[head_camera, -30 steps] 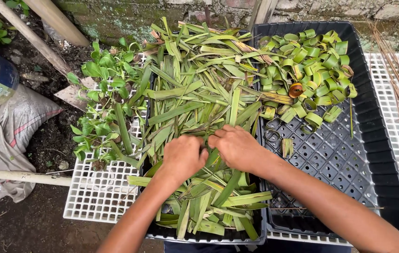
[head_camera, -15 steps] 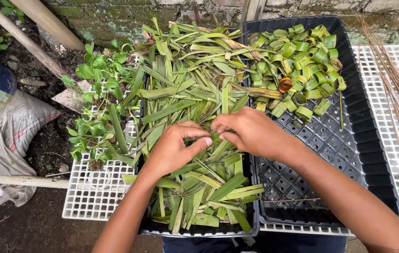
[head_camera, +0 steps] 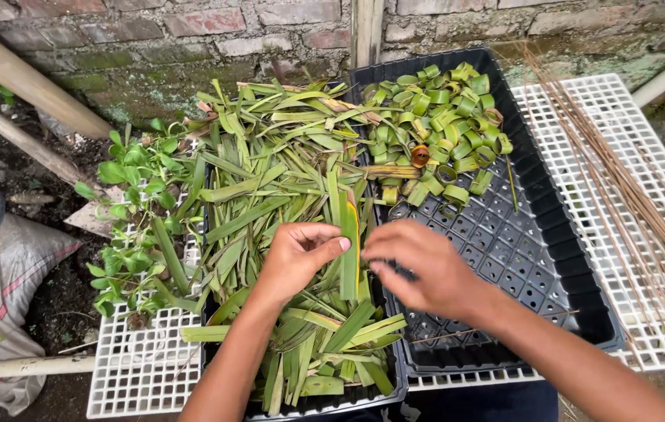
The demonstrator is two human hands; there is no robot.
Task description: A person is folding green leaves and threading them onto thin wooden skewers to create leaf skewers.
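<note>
Both hands meet at the middle of the view, forearms coming in from the bottom edge and angling toward each other. The left hand [head_camera: 297, 254] is curled, thumb stretched out to the right and pressing the side of a green leaf strip [head_camera: 349, 246] that stands nearly upright, a yellowish streak running down its right edge. The right hand [head_camera: 418, 270] comes in from the other side, knuckles up, fingers bent down and inward; its fingertips sit right at the strip's lower part, though the exact pinch is hidden behind the hand. So both hands are partly closed on that one strip, held just above the seam between two trays.

Under the left hand lies a thick heap of cut leaf strips [head_camera: 278, 187], long and flat, filling the left black tray [head_camera: 324, 404] and spilling over its rim. Under the right hand is the right black tray [head_camera: 535, 258], its gridded floor mostly bare near the hands. At its far end sits a pile of rolled leaf rings [head_camera: 434, 117], green loops packed together, one brownish ring [head_camera: 420, 155] among them.

Both trays rest on white plastic grids [head_camera: 137, 367]. Small leafy seedlings [head_camera: 137, 211] grow at the left, thin brown sticks [head_camera: 629, 187] lie across the grid at right. A mossy brick wall [head_camera: 176, 47] runs behind, and a grey sack [head_camera: 4, 289] slumps at far left.
</note>
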